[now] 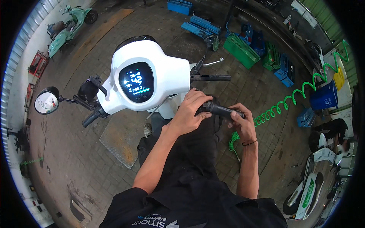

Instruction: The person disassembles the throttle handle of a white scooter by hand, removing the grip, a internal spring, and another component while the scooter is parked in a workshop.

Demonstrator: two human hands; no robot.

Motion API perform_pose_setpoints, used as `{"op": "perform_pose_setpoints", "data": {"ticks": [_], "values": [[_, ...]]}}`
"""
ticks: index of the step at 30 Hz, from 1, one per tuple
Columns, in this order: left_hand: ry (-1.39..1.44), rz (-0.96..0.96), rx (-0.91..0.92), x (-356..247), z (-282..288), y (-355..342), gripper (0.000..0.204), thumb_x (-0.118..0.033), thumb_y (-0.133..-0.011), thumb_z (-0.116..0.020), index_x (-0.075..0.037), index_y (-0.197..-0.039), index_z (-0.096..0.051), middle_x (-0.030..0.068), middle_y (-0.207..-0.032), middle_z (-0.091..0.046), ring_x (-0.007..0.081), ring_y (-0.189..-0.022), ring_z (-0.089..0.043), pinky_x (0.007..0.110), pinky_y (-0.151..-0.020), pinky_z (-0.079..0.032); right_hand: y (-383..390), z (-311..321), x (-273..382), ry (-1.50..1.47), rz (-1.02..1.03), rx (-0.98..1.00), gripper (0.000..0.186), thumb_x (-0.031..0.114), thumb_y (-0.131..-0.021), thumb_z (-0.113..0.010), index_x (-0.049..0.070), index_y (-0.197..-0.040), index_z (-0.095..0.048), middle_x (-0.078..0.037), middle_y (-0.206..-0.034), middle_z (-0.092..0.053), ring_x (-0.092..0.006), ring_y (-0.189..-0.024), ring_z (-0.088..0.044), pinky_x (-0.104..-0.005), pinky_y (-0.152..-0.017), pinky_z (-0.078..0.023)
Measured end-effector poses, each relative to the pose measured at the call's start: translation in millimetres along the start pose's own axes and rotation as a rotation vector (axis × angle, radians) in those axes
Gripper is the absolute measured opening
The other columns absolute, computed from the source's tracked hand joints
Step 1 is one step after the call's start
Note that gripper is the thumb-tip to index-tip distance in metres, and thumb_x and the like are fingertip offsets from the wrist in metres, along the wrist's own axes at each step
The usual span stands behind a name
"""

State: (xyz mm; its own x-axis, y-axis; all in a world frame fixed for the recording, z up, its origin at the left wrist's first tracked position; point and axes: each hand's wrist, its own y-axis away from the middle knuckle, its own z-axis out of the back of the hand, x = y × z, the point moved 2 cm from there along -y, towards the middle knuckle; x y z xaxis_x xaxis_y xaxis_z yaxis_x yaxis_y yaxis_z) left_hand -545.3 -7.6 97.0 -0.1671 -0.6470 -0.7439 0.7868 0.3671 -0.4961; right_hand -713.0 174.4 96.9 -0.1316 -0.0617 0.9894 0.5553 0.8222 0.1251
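Note:
A white scooter front with a lit display stands before me. Its right handlebar shows as a bare dark bar beside a silver brake lever; the left side carries a grip and a round mirror. Below the right bar, over my dark-clothed lap, I hold a black tubular part. My left hand has its fingers curled over the wider left end of it. My right hand grips the narrower right end, thumb on top.
A coiled green hose runs at the right. Toolboxes, a blue bin and, behind me to the right, a person at a white scooter surround me. A mint scooter stands back left; a metal plate lies below.

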Motion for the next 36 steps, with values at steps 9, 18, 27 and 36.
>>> {"op": "perform_pose_setpoints", "data": {"ticks": [9, 18, 27, 36], "values": [[-0.152, 0.043, 0.172, -10.0, 14.5, -1.6, 0.056, -0.014, -0.075, -0.089, -0.002, -0.126, -0.068, 0.0196, -0.134, -0.066, 0.0388, -0.140, -0.053, 0.053, -0.118, -0.039, -3.8, 9.0, 12.4, 0.021, -0.130, 0.071, 0.032, 0.030, -0.099, -0.073, -0.001, -0.106, -0.068, -0.008, -0.083, -0.071, -0.0090, -0.068, -0.064, -0.0259, -0.058, -0.047], [-0.195, -0.108, 0.156, 0.0, -2.4, -0.9, 0.059, -0.018, -0.071, -0.090, -0.001, -0.123, -0.069, 0.0142, -0.120, -0.070, 0.0381, -0.130, -0.058, 0.052, -0.115, -0.042, -34.5, -23.8, 33.4, 1.291, 0.040, 0.314, 0.039, 0.031, -0.078, -0.083, 0.011, -0.111, -0.080, -0.019, -0.098, -0.077, -0.0395, -0.100, -0.074, -0.0505, -0.088, -0.058], [-0.134, -0.120, 0.038, 13.6, -4.7, -2.1, 0.059, -0.030, -0.077, -0.090, 0.004, -0.119, -0.067, 0.0207, -0.113, -0.068, 0.0435, -0.119, -0.061, 0.052, -0.110, -0.045, -33.4, -37.7, 36.5, 1.482, 0.302, 0.129, 0.031, 0.017, -0.077, -0.080, 0.014, -0.108, -0.079, -0.012, -0.086, -0.075, -0.0353, -0.087, -0.075, -0.0495, -0.074, -0.058], [-0.131, -0.109, -0.031, 13.0, -14.8, -4.4, 0.055, -0.027, -0.080, -0.088, 0.007, -0.117, -0.066, 0.0235, -0.112, -0.067, 0.0452, -0.116, -0.061, 0.051, -0.105, -0.048, -36.1, -31.2, 13.5, 1.472, 0.655, -0.060, 0.025, 0.008, -0.072, -0.075, 0.013, -0.095, -0.066, -0.004, -0.082, -0.070, -0.0282, -0.081, -0.073, -0.0439, -0.070, -0.054]]}}
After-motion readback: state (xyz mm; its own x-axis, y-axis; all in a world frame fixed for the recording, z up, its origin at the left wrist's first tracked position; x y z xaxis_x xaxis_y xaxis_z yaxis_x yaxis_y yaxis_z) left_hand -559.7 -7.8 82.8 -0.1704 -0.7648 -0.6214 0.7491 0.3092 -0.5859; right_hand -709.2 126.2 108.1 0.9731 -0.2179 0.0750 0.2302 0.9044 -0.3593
